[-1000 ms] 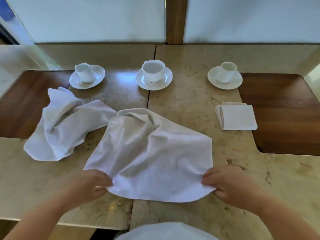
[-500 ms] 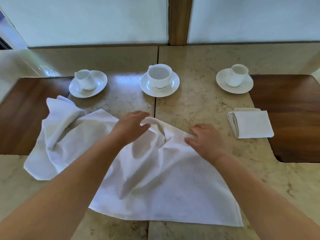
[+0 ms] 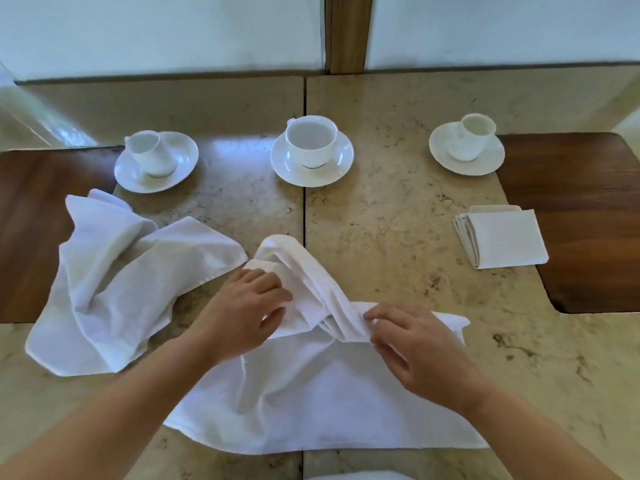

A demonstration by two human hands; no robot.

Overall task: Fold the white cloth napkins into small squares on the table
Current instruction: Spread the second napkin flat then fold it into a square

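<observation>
**Two Hands on a White Napkin**

From the head camera: the left hand (image 3: 242, 306) and the right hand (image 3: 412, 344) each pinched a bunched-up edge of the white napkin (image 3: 311, 403) (it lay under both hands on the table (image 3: 398, 209)). A crumpled napkin (image 3: 114, 278) lay left of the left hand. A folded napkin (image 3: 505, 240) sat beyond the right hand. Three cups stood beyond both hands.

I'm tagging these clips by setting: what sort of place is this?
Probably a café or restaurant dining area. Three white cups on saucers, such as the middle cup, stand in a row on a stone-topped table, and cloth napkins are being folded, one folded napkin already done.
</observation>
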